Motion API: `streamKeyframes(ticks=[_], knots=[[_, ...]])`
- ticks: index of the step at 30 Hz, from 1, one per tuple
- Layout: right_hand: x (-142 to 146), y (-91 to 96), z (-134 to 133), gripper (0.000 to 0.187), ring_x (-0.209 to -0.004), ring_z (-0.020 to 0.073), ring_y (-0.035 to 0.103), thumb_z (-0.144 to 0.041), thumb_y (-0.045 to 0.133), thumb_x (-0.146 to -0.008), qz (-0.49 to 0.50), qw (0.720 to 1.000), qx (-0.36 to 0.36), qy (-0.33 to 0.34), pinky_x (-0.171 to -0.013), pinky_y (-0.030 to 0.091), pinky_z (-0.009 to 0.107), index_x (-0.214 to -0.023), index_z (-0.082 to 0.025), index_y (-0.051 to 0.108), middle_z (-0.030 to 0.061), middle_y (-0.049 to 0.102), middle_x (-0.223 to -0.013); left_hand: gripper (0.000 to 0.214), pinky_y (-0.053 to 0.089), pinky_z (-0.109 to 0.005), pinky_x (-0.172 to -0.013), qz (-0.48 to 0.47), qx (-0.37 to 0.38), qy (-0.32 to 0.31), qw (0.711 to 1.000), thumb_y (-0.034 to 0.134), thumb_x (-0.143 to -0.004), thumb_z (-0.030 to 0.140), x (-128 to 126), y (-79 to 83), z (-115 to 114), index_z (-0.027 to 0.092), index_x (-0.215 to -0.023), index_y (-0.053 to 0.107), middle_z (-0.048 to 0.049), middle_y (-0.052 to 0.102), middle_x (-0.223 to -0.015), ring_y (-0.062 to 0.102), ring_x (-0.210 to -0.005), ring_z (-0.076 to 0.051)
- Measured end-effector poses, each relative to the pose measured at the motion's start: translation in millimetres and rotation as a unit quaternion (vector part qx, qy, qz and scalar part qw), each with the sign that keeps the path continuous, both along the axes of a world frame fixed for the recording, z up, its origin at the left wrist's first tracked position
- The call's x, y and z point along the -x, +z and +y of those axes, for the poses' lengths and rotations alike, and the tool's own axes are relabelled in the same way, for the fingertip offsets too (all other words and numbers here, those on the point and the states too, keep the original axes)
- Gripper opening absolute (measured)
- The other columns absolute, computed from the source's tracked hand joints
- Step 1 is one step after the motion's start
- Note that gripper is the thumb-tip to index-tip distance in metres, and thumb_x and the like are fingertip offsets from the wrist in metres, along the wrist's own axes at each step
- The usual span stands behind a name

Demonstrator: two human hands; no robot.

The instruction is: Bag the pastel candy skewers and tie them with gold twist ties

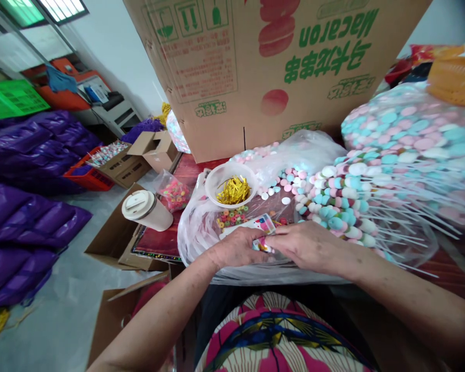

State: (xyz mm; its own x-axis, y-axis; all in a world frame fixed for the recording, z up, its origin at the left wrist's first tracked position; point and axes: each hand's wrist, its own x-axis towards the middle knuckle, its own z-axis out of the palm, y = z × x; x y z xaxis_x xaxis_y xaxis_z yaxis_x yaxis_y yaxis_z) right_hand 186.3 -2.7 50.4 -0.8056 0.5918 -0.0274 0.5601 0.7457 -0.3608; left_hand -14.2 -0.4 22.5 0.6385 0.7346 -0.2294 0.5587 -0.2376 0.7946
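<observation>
My left hand (238, 247) and my right hand (308, 244) meet over a clear plastic sheet (197, 227) on a red table. Between their fingertips both pinch a small printed candy packet (262, 230), white with pink and blue marks. Just beyond the hands lie loose ring-shaped sweets (232, 215) and a white bowl of gold twist ties (232, 188). To the right rests a pile of marshmallow skewers (343, 204) in pink, blue and white, their sticks pointing right.
A big Macaron cardboard box (271, 67) stands behind the table. A lidded paper cup (147, 209) lies at the left edge, next to a bag of ring sweets (174, 194). Bagged marshmallows (414, 134) pile at right. Purple bags (27, 170) and open cartons (127, 160) cover the floor left.
</observation>
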Motion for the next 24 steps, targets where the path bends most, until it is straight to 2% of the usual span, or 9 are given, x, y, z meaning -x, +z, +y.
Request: streamKeyframes(ticks=[4,6,8,10,12,14,16,21,24], knots=[[-7,3.7,9,0.026,-0.070,0.0156,0.056,-0.020,0.039,-0.090,0.019,1.000,-0.012,0.001,-0.062,0.034,0.026,-0.088,-0.019,0.065,0.0051,0.063,-0.081,0.043,0.045,-0.026,-0.078,-0.052,0.052,0.034,0.997,0.072,-0.071,0.038,0,-3.5,1,0.015,-0.106,0.064,-0.0012,0.066,-0.091,0.057,-0.084,-0.016],[-16,5.4,13,0.025,-0.072,0.0169,0.055,-0.020,0.039,-0.089,0.040,0.998,-0.046,-0.017,-0.066,0.035,0.027,-0.089,-0.019,0.064,0.0056,0.062,-0.080,0.045,0.046,-0.026,-0.073,-0.072,0.095,0.047,0.992,0.072,-0.070,0.041,3,-2.1,3,0.015,-0.106,0.063,-0.0004,0.064,-0.085,0.057,-0.076,-0.014],[-25,6.2,16,0.027,-0.067,0.0170,0.052,-0.019,0.038,-0.087,0.025,0.998,-0.059,-0.024,-0.064,0.033,0.028,-0.078,-0.019,0.063,0.0047,0.059,-0.072,0.044,0.047,-0.025,-0.068,-0.062,0.118,0.038,0.990,0.071,-0.071,0.043,6,-0.4,3,0.014,-0.104,0.063,0.0001,0.063,-0.080,0.057,-0.070,-0.014],[-33,5.9,18,0.030,-0.064,0.0164,0.050,-0.018,0.036,-0.087,0.020,0.999,-0.039,-0.030,-0.062,0.032,0.028,-0.068,-0.019,0.059,0.0038,0.057,-0.067,0.045,0.048,-0.027,-0.072,-0.032,0.077,0.018,0.996,0.071,-0.071,0.042,5,-0.1,2,0.015,-0.106,0.062,-0.0014,0.064,-0.084,0.059,-0.076,-0.016],[-39,5.4,20,0.029,-0.063,0.0160,0.049,-0.020,0.035,-0.087,0.037,0.998,-0.006,-0.054,-0.061,0.032,0.027,-0.067,-0.019,0.056,0.0031,0.057,-0.066,0.051,0.048,-0.032,-0.081,0.027,-0.028,0.024,0.999,0.070,-0.072,0.037,1,-2.0,-1,0.017,-0.117,0.058,-0.0051,0.066,-0.098,0.061,-0.089,-0.021],[-44,5.9,22,0.028,-0.061,0.0156,0.047,-0.024,0.035,-0.089,0.052,0.995,0.019,-0.082,-0.059,0.032,0.027,-0.068,-0.020,0.055,0.0018,0.055,-0.062,0.057,0.046,-0.039,-0.088,0.102,-0.139,0.043,0.984,0.065,-0.076,0.026,-4,-5.0,-4,0.017,-0.129,0.048,-0.0103,0.065,-0.110,0.061,-0.098,-0.025],[-48,7.3,23,0.028,-0.060,0.0150,0.046,-0.027,0.035,-0.089,0.057,0.994,0.036,-0.091,-0.058,0.031,0.026,-0.069,-0.020,0.053,0.0007,0.053,-0.061,0.057,0.046,-0.042,-0.091,0.138,-0.204,0.041,0.968,0.058,-0.079,0.020,-4,-6.9,-7,0.018,-0.134,0.043,-0.0126,0.063,-0.116,0.061,-0.100,-0.026],[-51,10.0,23,0.030,-0.057,0.0136,0.048,-0.031,0.033,-0.091,0.059,0.990,0.081,-0.095,-0.058,0.033,0.025,-0.068,-0.020,0.049,-0.0010,0.053,-0.058,0.043,0.048,-0.029,-0.087,0.054,-0.164,-0.010,0.985,0.054,-0.086,0.037,6,0.6,-8,0.022,-0.127,0.051,-0.0053,0.068,-0.108,0.064,-0.094,-0.019],[-50,8.9,22,0.030,-0.054,0.0130,0.049,-0.032,0.033,-0.091,0.053,0.988,0.104,-0.106,-0.056,0.033,0.024,-0.068,-0.020,0.049,-0.0013,0.054,-0.056,0.048,0.048,-0.030,-0.088,0.072,-0.186,-0.007,0.980,0.055,-0.086,0.039,6,7.3,-6,0.017,-0.129,0.050,-0.0093,0.066,-0.114,0.063,-0.100,-0.022]])
